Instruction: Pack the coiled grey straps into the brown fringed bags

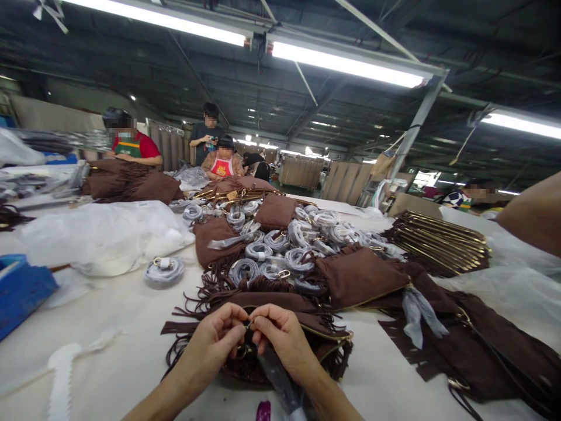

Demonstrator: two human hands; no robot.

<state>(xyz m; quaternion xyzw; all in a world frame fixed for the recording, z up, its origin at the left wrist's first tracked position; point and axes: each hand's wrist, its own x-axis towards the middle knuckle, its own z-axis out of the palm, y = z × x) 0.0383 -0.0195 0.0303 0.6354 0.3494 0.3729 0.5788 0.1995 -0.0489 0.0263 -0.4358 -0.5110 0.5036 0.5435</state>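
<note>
My left hand (221,333) and my right hand (283,339) meet fingertip to fingertip over a dark brown fringed bag (324,339), its gold zipper edge showing on the right. Both are closed in a pinch. A small dark piece with a glint of metal sits between the fingertips, too hidden to name on the left side. From under my right fingers a plastic-wrapped strap (280,374) runs down toward the table's front edge. Beyond the bag lie several coiled, plastic-wrapped straps (245,272) with gold clasps.
More brown bags (363,275) lie to the right, near a stack of gold-edged ones (442,242). White plastic sheeting (105,234), a blue bin (24,292), a lone coiled strap (164,272) and a white serrated strip (62,380) are on the left. Several people work farther back.
</note>
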